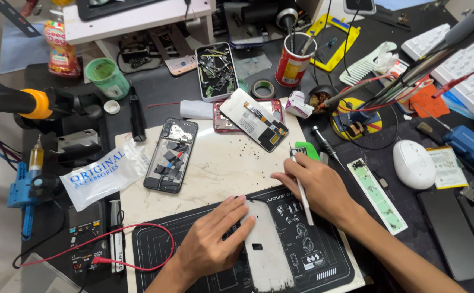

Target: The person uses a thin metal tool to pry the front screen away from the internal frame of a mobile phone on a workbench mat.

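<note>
Panel [267, 244], grey and flat, lies on the black mat [193, 255] at the bench's near edge (an opened phone [171, 154] lies beyond). Left hand [215, 241] presses it flat, fingers spread; right hand [316, 184] pinches a thin white tool [302, 190].

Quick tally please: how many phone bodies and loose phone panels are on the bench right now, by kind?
Opened phones with insides showing: 1
Red phone frames: 1
Loose panels: 2, one lying on the red frame, one grey back cover under the left hand
Total: 4
</note>
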